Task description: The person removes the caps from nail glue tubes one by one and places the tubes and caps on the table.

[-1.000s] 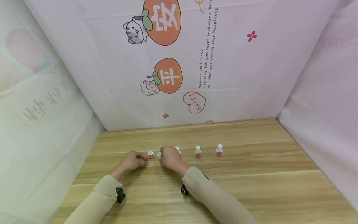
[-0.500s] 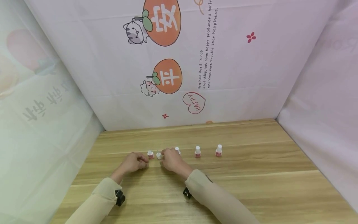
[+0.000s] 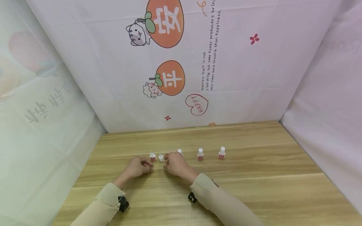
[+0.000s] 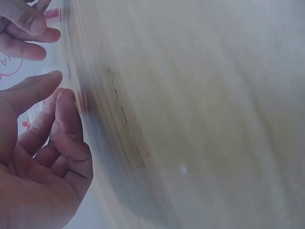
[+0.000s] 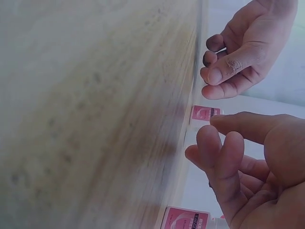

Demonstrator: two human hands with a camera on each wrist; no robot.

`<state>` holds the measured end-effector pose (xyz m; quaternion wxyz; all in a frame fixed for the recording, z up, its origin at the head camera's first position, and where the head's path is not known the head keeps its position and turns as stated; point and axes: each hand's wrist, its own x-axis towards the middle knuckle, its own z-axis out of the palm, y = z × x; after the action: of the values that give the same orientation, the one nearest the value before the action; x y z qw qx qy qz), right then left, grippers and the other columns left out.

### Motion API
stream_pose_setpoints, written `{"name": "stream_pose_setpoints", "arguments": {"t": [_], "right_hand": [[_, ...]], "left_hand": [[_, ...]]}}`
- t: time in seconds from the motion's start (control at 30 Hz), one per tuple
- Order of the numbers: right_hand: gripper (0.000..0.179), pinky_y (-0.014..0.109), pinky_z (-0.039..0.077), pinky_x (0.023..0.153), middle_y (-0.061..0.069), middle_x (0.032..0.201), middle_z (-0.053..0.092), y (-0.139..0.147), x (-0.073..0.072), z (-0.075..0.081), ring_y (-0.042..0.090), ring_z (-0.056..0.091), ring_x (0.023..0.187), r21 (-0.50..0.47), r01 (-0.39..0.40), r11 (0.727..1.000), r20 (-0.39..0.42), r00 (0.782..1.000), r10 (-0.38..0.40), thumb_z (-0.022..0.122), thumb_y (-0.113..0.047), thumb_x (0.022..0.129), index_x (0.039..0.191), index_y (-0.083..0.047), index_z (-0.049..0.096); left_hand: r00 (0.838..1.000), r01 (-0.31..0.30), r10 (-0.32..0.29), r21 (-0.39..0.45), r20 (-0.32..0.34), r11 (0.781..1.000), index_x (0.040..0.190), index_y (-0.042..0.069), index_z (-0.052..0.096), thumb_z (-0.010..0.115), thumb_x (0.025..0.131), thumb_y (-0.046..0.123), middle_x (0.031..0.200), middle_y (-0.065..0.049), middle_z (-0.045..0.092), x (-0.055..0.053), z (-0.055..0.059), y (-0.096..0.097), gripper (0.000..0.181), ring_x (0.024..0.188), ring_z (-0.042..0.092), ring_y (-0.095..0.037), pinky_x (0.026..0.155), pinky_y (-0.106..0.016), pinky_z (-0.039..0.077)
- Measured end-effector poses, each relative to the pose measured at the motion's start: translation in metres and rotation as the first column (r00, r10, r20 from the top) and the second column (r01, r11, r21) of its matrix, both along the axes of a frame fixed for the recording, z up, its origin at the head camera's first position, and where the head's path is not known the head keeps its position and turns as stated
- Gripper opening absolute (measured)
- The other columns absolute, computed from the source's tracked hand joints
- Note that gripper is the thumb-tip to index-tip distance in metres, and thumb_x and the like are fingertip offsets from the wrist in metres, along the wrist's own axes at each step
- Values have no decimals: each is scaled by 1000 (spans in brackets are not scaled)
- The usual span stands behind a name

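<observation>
A small nail glue bottle (image 3: 153,157) with a pink label stands uncapped at the left end of a row. Beside it a white brush cap (image 3: 161,158) stands on its top, its thin stem pointing up. My left hand (image 3: 138,167) is just in front of the uncapped bottle, fingers loosely bent and holding nothing. Right of the cap, my right hand (image 3: 176,164) hovers near the wood with thumb and fingertips apart. It partly hides a capped bottle (image 3: 180,152). In the right wrist view, a pink-labelled bottle (image 5: 206,113) shows beyond my fingertips.
Two more capped bottles, one (image 3: 200,154) nearer and one (image 3: 222,153) farther right, stand upright in the same row. The wooden table (image 3: 254,188) meets a printed white cloth (image 3: 234,78) at the back, with cloth on both sides too.
My right hand has come away from the brush cap, back and slightly right. My left hand has drawn back a little toward me. The bottles and cap stay in place.
</observation>
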<state>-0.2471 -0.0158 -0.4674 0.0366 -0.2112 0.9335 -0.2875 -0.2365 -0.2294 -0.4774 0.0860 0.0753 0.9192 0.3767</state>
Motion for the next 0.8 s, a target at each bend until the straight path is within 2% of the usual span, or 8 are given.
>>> {"name": "stream_pose_setpoints", "arguments": {"t": [0.17,0.33,0.5,0.8], "right_hand": [[29,28,58,77,5,92,77,2,2,1,16,70,84,-17,-12,1000,6,1000,13,80,-13,83,110,-5,73],[27,25,57,74,5,93,77,5,5,3,15,70,82,-25,-25,999,17,1000,25,79,-12,84,109,-6,73],[26,26,57,74,6,95,77,9,7,4,15,70,83,-26,-35,999,3,999,35,78,-13,85,109,-6,73],[23,28,58,76,3,92,75,17,8,1,15,70,83,-15,-47,999,-40,998,46,79,-18,85,105,-8,73]], "left_hand": [[1000,-11,11,18,-6,1000,92,3,74,78,82,10,80,-4,72,2,0,5,14,68,58,-8,57,-21,49],[999,12,-11,15,-31,1000,91,4,74,76,82,9,79,-3,72,3,-2,9,10,67,58,-8,56,-20,49],[999,34,-33,24,-33,999,92,3,73,74,84,7,79,-4,72,3,-2,13,9,65,59,-8,54,-21,49],[1000,13,-13,45,-12,999,92,3,74,71,84,3,80,-5,72,6,0,22,9,66,60,-9,53,-20,49]]}}
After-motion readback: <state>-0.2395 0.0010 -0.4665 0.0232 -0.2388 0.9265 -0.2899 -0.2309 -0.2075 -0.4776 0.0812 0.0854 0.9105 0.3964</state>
